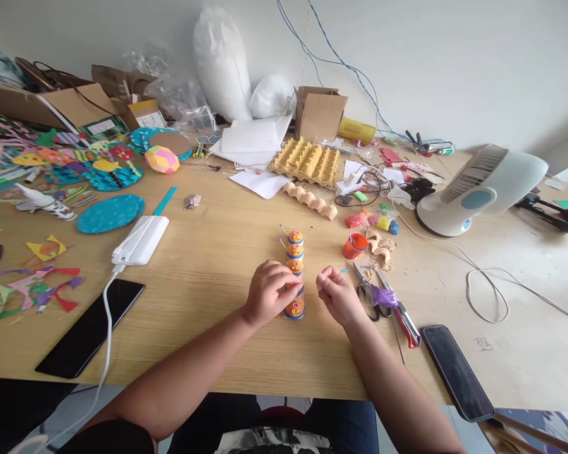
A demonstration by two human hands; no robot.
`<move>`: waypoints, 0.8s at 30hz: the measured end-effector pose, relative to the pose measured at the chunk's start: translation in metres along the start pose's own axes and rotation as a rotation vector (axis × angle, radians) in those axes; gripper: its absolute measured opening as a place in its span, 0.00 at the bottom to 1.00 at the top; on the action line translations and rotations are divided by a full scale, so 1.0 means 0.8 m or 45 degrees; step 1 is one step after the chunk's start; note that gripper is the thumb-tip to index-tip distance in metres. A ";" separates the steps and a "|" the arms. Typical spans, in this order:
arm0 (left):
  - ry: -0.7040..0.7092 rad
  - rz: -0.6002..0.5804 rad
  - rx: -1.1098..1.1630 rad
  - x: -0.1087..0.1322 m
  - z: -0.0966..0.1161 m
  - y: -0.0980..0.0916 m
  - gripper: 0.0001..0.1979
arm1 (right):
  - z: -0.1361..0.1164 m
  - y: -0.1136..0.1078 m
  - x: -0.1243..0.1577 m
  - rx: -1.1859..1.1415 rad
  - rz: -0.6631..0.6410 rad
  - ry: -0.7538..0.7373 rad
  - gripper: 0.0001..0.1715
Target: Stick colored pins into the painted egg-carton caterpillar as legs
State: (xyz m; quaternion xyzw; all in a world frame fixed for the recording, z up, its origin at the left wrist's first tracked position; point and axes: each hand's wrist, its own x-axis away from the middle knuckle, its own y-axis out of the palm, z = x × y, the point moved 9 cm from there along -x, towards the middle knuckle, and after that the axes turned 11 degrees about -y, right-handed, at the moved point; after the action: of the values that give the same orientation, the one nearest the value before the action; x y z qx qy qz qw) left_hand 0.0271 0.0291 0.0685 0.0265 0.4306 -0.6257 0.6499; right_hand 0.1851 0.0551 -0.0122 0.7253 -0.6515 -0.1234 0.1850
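A caterpillar made from an egg-carton strip [295, 251] stands lengthwise in front of me, its humps orange with blue lower edges and small yellow and pink details. Two thin antennae stick out at its far end. My left hand [269, 295] hovers over the nearer humps and hides part of them, thumb and fingertips pinched together. Just right of the caterpillar, my right hand [337, 295] is closed in a pinch too. Whatever lies between the fingertips of either hand is too small to make out.
Right of my hands lie scissors [383, 309], a purple packet [383, 296], a red cutter [407, 325] and an orange cup [355, 246]. A phone [457, 372] and a fan [483, 189] are farther right. Leftward are a power bank [141, 239], black tablet-like slab [92, 328] and paper scraps.
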 end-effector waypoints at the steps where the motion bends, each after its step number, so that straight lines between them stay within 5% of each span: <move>1: 0.000 -0.001 0.002 0.000 0.000 0.000 0.02 | -0.008 -0.004 -0.001 0.007 0.057 -0.042 0.24; 7: 0.010 -0.006 -0.006 0.002 0.000 0.001 0.03 | -0.098 -0.048 0.001 0.296 0.355 -0.328 0.25; 12: 0.001 -0.004 -0.046 0.001 -0.003 0.003 0.03 | -0.194 -0.095 -0.034 1.513 0.448 -0.465 0.18; 18: 0.019 0.009 -0.056 0.001 -0.003 0.001 0.02 | -0.189 -0.100 -0.119 2.224 0.037 -0.165 0.13; 24: 0.001 0.001 -0.069 0.000 -0.006 0.003 0.03 | -0.171 -0.091 -0.136 2.550 -0.221 0.108 0.16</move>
State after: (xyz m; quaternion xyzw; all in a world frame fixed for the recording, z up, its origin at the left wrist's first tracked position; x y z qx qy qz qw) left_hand 0.0264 0.0320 0.0645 0.0093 0.4476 -0.6136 0.6504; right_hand 0.2946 0.1834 0.0730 0.5956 -0.3929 0.4941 -0.4967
